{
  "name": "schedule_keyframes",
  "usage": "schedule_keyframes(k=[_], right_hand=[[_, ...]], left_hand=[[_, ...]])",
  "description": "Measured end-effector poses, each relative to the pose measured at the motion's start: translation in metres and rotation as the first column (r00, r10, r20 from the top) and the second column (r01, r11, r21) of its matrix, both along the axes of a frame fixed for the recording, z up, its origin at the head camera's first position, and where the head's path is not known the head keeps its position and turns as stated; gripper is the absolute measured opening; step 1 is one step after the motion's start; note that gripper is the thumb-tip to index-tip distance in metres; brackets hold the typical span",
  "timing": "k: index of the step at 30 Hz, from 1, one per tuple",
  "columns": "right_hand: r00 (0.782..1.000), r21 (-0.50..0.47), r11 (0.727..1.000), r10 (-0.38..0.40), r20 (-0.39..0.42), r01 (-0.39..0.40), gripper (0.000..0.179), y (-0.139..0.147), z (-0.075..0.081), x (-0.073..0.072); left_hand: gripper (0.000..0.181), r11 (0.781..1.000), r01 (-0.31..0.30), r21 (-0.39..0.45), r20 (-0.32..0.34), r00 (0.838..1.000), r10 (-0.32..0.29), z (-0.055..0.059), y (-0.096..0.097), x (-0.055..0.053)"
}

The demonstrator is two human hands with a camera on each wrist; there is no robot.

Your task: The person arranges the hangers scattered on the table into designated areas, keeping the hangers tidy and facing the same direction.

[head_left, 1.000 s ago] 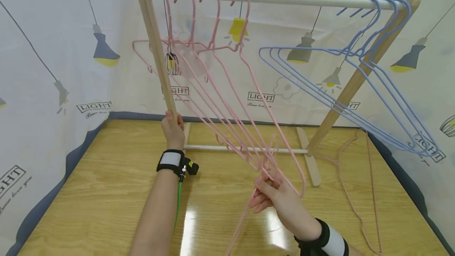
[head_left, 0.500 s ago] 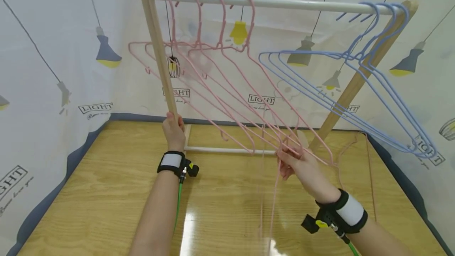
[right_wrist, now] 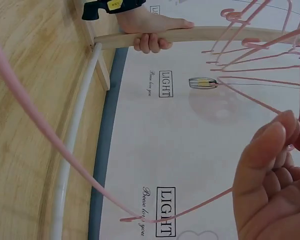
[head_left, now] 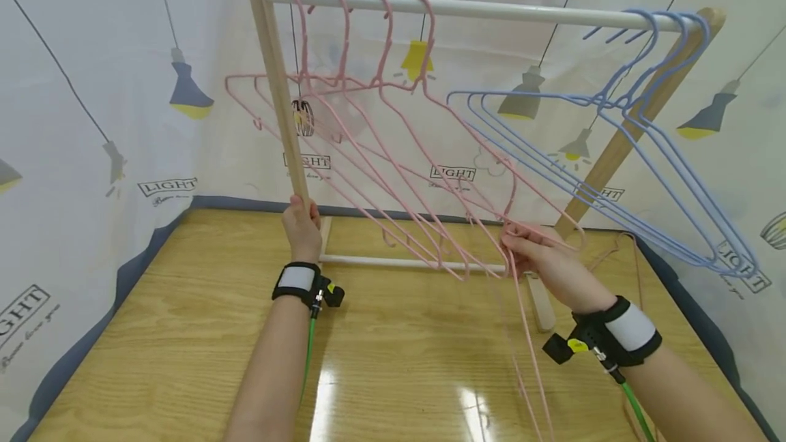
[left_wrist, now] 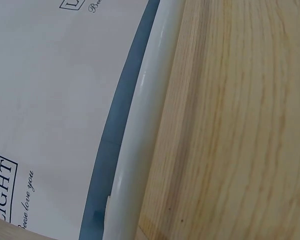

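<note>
My left hand (head_left: 301, 229) grips the left wooden post (head_left: 279, 87) of a clothes rack near its lower end; the right wrist view shows its fingers curled round the post. My right hand (head_left: 546, 261) pinches a loose pink clothes hanger (head_left: 532, 343) near its neck, its hook pointing up and its wires hanging toward the table. Several pink hangers (head_left: 346, 33) hang from the left part of the white top bar (head_left: 491, 9), their lower corners close to my right hand. Whether they touch it is hard to tell.
Three blue hangers (head_left: 652, 26) hang at the bar's right end, by the right post (head_left: 663, 101). Another pink hanger (head_left: 637, 264) lies on the wooden table (head_left: 393, 346) at the right. A white lower bar (head_left: 393, 262) joins the rack's feet. A printed cloth stands behind.
My right hand has moved right and upward in the head view, carrying the pink hanger. The hanging pink hangers have swung, some corners toward the right. My left hand stays on the post.
</note>
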State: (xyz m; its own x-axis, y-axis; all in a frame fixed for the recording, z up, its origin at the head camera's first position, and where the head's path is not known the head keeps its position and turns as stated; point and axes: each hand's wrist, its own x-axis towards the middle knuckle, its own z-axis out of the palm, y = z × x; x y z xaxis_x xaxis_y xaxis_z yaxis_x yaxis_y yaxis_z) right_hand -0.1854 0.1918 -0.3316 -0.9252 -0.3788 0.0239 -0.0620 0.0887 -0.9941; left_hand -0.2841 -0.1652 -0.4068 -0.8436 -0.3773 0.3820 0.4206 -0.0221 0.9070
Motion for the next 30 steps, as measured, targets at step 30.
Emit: schedule_keyframes(k=[30], right_hand=[[0.971,0.044,0.999,0.041,-0.237,-0.032,0.027,0.003,0.085,-0.008]], left_hand=[[0.095,0.999,-0.036,0.011,0.027,0.999,0.036,-0.016,0.000,-0.014]])
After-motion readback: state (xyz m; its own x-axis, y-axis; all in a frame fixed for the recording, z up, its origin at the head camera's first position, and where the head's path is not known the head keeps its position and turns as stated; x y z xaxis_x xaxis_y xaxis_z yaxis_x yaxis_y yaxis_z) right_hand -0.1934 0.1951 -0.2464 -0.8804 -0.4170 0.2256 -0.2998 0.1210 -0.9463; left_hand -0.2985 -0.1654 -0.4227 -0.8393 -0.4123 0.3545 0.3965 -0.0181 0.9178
